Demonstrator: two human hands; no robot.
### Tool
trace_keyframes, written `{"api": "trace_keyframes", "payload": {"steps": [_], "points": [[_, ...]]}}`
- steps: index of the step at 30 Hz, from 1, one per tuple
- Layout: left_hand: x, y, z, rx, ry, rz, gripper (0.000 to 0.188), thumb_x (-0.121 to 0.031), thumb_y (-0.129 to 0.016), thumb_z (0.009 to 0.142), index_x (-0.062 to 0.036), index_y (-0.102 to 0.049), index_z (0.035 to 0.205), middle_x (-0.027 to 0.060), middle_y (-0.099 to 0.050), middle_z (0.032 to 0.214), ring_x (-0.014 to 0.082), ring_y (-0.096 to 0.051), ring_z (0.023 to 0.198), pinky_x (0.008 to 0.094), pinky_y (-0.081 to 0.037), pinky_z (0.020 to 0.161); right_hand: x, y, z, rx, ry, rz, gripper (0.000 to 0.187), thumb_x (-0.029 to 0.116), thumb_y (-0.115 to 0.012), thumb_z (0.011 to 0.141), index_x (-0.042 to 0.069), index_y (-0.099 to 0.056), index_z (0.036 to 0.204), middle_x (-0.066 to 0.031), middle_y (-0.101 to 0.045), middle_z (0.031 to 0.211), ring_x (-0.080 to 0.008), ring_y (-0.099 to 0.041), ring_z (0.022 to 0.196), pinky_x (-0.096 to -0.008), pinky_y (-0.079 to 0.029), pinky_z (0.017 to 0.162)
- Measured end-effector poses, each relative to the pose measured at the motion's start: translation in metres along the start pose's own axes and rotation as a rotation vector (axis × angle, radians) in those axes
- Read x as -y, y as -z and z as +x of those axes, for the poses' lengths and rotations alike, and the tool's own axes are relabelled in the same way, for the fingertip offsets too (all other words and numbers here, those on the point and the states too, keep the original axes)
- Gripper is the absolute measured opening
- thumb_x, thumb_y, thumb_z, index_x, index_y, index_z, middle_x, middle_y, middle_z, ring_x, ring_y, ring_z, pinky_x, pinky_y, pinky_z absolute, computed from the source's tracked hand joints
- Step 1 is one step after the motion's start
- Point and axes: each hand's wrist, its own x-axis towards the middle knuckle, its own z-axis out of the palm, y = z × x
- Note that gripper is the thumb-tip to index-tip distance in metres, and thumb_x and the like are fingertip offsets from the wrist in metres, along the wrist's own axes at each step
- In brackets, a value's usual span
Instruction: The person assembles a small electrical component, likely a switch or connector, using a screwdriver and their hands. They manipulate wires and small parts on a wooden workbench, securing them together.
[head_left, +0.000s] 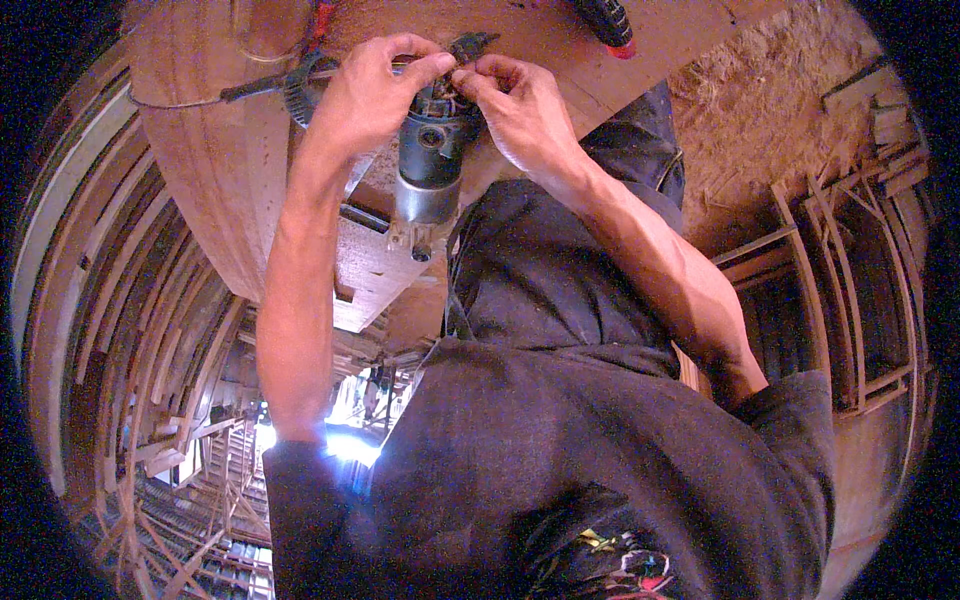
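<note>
- The person's dark shirt [580, 430] fills the lower middle, with a patch of coloured print on it
- Stacked timber [110, 270] curves along the left side
- The brown table [215, 190] spans the top, dusty
- Wooden frames [845, 270] stand on the right, below a floor [755, 120] strewn with shavings
- The left hand [372, 98] reaches over the table; its grip is closed, thumb and fingertip pinched together, and what lies between is too small to tell
- The right hand [520, 108] meets it from the other side, its grip also pinched closed, tips near the left's; I cannot tell what it holds
- The tool [428, 155], a dark cylinder with a silver section, lies just below both hands, open end toward them, silver end toward the person
- A black-and-red handle [603, 25] rests at the table's top, apart from the hands
- A dark cable [255, 88] runs left of the left hand
- Thin wires [447, 100] show at the tool's open end, between the hands
</note>
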Motion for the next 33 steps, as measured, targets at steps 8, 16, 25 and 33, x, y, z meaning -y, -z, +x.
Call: {"api": "trace_keyframes", "payload": {"steps": [8, 16, 25, 33], "points": [[-0.015, -0.003, -0.001, -0.075, -0.005, 0.225, 0.03, -0.033, -0.067, 0.085, -0.0055, -0.075, 0.095, 0.0133, -0.073, 0.087, 0.0338, -0.069, 0.084, 0.0482, -0.049, 0.082, 0.005, 0.003, -0.001, -0.009, -0.032, -0.108, 0.032, 0.031, -0.067, 0.089, 0.0, -0.07, 0.083, -0.0085, -0.065, 0.068, -0.014, -0.056, 0.063, -0.0347, -0.048, 0.059], [-0.017, 0.006, 0.01, 0.06, 0.009, 0.336, 0.032, -0.04, -0.068, 0.077, -0.01, -0.074, 0.087, 0.0121, -0.072, 0.087, 0.0332, -0.068, 0.084, 0.0563, -0.043, 0.081, 0.002, 0.002, 0.002, -0.044, -0.01, -0.173, 0.032, 0.032, -0.072, 0.081, 0.001, -0.069, 0.081, -0.0098, -0.064, 0.066, -0.0174, -0.059, 0.06, -0.0352, -0.048, 0.058], [-0.009, 0.0, 0.006, 0.032, 0.034, 0.168, 0.039, -0.044, -0.064, 0.08, -0.0097, -0.073, 0.096, 0.0133, -0.072, 0.096, 0.0312, -0.068, 0.086, 0.0555, -0.045, 0.089, -0.003, 0.005, -0.001, -0.028, 0.014, 0.034, 0.036, 0.034, -0.073, 0.085, -0.001, -0.069, 0.093, -0.0064, -0.068, 0.076, -0.013, -0.06, 0.068, -0.0308, -0.049, 0.062], [0.009, -0.013, 0.0, -0.065, -0.021, 0.118, 0.041, -0.044, -0.055, 0.088, -0.0094, -0.071, 0.104, 0.0113, -0.072, 0.101, 0.0327, -0.066, 0.099, 0.0562, -0.041, 0.097, 0.017, 0.022, 0.006, 0.09, 0.085, -0.075, 0.042, 0.037, -0.074, 0.085, -0.002, -0.067, 0.101, -0.0109, -0.07, 0.089, -0.0174, -0.065, 0.082, -0.0309, -0.052, 0.074]]}}
